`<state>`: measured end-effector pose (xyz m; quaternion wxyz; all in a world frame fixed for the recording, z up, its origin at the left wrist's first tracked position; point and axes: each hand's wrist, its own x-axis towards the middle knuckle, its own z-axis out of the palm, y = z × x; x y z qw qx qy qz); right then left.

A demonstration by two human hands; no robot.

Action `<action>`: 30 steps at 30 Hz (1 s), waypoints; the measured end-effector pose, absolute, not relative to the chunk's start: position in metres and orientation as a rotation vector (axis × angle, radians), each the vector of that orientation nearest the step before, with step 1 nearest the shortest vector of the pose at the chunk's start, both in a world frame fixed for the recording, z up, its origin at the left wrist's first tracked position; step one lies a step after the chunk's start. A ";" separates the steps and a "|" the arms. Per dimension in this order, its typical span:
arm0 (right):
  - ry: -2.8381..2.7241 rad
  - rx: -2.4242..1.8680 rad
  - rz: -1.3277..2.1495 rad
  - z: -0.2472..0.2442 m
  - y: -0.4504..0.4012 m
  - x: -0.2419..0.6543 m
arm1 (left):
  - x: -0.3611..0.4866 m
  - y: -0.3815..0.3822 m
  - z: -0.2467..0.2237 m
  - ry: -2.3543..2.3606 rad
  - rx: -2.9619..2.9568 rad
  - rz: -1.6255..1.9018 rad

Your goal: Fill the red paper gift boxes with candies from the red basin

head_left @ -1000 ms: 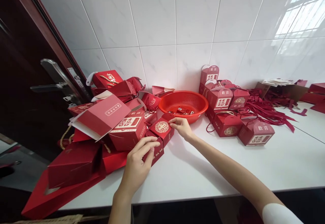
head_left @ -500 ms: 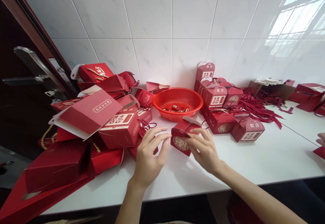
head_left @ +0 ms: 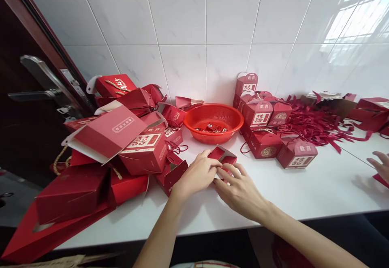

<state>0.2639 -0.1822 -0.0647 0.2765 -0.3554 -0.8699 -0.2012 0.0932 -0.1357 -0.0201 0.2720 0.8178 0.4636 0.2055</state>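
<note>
A small red gift box stands on the white table in front of me, its top flaps apart so that the inside shows. My left hand is closed on the box's left near edge, fingers bent over it. From the right, my right hand grips the near rim, fingertips close to the left ones. Both hands cover most of the box's front. Just beyond is a red plastic basket with small wrapped pieces in its bottom. Another small red box with raised flaps lies left of my left hand.
Larger red boxes are heaped at the left, near a door handle. Finished-looking small boxes are stacked at the right, beside a pile of red ribbons. Another person's hand is at the right edge.
My left hand has moved right onto the gift box, and its flaps have come apart. The ribbon pile has shifted and spread. The other person's hand reaches farther into view.
</note>
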 end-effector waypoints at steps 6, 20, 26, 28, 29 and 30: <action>-2.581 -0.942 -0.389 -0.046 -0.172 0.268 | 0.093 -0.133 -0.013 1.215 2.238 0.476; -2.874 -0.523 0.587 0.002 -0.135 0.280 | 0.078 -0.122 -0.036 1.240 1.886 0.705; -2.573 -0.694 1.219 -0.002 -0.116 0.292 | 0.078 -0.120 -0.043 1.213 1.793 0.747; -2.534 -0.778 1.173 -0.006 -0.113 0.293 | 0.079 -0.120 -0.043 1.196 1.758 0.751; -2.529 -0.831 1.097 -0.008 -0.112 0.293 | 0.079 -0.121 -0.044 1.192 1.743 0.758; -2.523 -0.887 1.003 -0.009 -0.112 0.293 | 0.079 -0.121 -0.045 1.190 1.732 0.766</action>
